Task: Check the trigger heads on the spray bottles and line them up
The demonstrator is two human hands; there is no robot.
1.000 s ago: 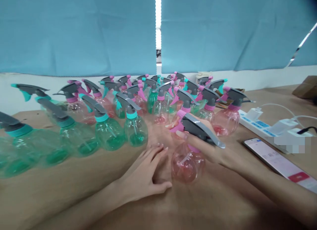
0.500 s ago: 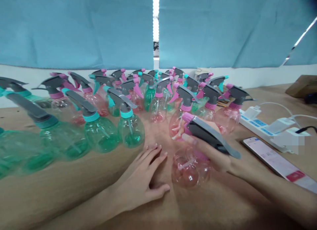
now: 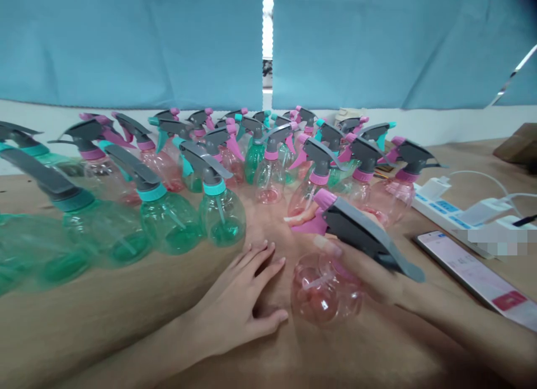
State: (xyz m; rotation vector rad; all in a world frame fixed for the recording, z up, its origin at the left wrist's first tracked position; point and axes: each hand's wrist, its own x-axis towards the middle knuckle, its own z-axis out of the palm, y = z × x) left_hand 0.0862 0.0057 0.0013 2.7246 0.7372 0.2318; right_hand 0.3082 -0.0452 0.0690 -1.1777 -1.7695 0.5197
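My right hand [image 3: 364, 263] is closed around the neck of a pink spray bottle [image 3: 325, 291] with a grey head and pink nozzle [image 3: 361, 232]. The bottle is tilted, its round body just above or on the wooden table [image 3: 126, 322]. My left hand [image 3: 239, 305] lies flat on the table with fingers spread, just left of the bottle and not touching it. A green spray bottle [image 3: 220, 210] stands a little beyond my left fingertips.
Several green and pink spray bottles [image 3: 268, 165] stand in rows across the back and left of the table. At the right lie a phone [image 3: 474, 277] and a white power strip [image 3: 457, 216] with plugged chargers. Blue curtains [image 3: 126, 42] hang behind. A cardboard box [image 3: 518, 146] sits far right.
The pink bottle in my right hand has tilted more, its head swinging right and its body moving slightly down. My left hand has stayed flat on the table.
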